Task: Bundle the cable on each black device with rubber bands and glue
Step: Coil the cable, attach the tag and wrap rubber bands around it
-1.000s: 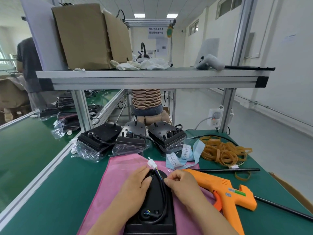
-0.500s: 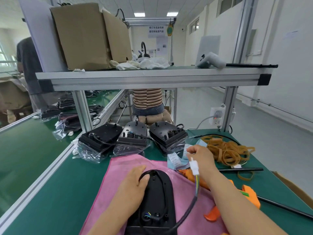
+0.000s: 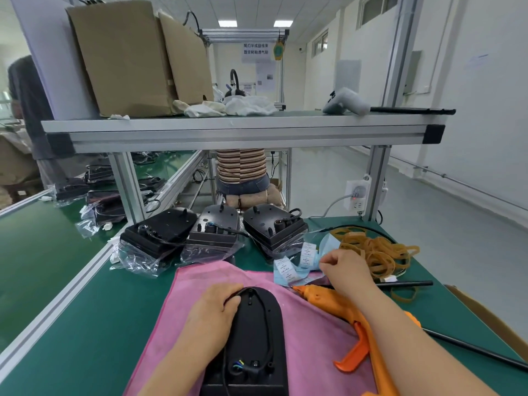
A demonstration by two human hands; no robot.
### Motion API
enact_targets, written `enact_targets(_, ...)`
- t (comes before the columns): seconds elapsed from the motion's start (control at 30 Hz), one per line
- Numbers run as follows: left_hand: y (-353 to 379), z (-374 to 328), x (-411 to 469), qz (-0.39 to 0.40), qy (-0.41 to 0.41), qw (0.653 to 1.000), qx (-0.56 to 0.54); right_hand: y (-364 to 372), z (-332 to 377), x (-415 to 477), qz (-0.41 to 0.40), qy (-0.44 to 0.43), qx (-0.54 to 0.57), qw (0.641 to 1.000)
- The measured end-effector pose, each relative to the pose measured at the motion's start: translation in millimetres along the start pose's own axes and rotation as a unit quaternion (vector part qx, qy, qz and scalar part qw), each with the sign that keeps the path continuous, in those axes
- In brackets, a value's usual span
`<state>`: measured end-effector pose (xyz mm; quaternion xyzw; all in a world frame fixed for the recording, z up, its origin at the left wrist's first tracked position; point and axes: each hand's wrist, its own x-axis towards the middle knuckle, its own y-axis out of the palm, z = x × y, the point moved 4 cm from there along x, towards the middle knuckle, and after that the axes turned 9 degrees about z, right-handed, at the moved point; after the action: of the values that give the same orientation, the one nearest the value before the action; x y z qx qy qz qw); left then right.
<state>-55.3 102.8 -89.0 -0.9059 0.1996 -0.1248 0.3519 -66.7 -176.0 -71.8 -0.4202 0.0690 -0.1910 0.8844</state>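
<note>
1. Black device (image 3: pixel 254 338): matte moulded plastic, elongated with a rounded far end, lying flat at lower centre of the frame on item 3. A thin black cable (image 3: pixel 269 324) runs in a loop over its top face. Coloured wire ends show at its near end.
2. Left hand (image 3: pixel 213 312): its grip is curled round the device's rounded far-left edge, with the thumb on the top face.
3. Pink cloth (image 3: pixel 314 332): soft, fine-woven and rectangular, spread on the green tabletop (image 3: pixel 85 310).
4. Right hand (image 3: pixel 345 270): right of centre, its knuckles just beside the paper labels. The fingers are curled in. Whether this grip has hold of anything cannot be told.
5. Label strip (image 3: pixel 288 271): small white printed tags on pale blue backing, slightly crumpled, at the cloth's far edge.
6. Rubber bands (image 3: pixel 377 252): a loose tan heap of flat loops, at centre right just beyond the right hand.
7. Glue gun (image 3: pixel 343 307): glossy orange plastic, pistol-shaped, lying partly on the cloth under the right forearm with its nozzle pointing towards the labels.
8. Three further black devices (image 3: pixel 214 227): in a row at mid-frame on crinkled clear plastic bags, each with its cable showing.
</note>
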Motion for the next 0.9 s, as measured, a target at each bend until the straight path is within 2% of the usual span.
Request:
enact_targets(0.27,1,9,-10,-0.017,-0.015,0.999,-0.036,24,33,-15,0.087,-0.057,-0.039,0.994)
enact_targets(0.37,1,9,-13,-0.027,-0.016,0.999,-0.018,19,57,-40,0.144,-0.109,-0.029,0.983)
enact_targets(0.47,-4,5,-13,-0.058,-0.031,0.996,0.056,20,91,-81,0.254,-0.174,-0.006,0.951)
enact_targets(0.53,-6,-1,-12,-0.046,-0.044,0.990,0.127,21,109,-113,0.334,-0.209,-0.010,0.919)
enact_targets(0.63,-12,-9,-12,-0.017,-0.071,0.985,0.158,30,125,-150,0.421,-0.247,-0.078,0.869)
enact_targets(0.73,-16,-12,-16,0.010,-0.075,0.989,0.128,38,133,-162,0.421,-0.255,-0.136,0.860)
enact_targets(0.9,-17,-24,-23,0.076,-0.035,0.985,0.152,28,133,-165,0.355,-0.250,-0.118,0.893)
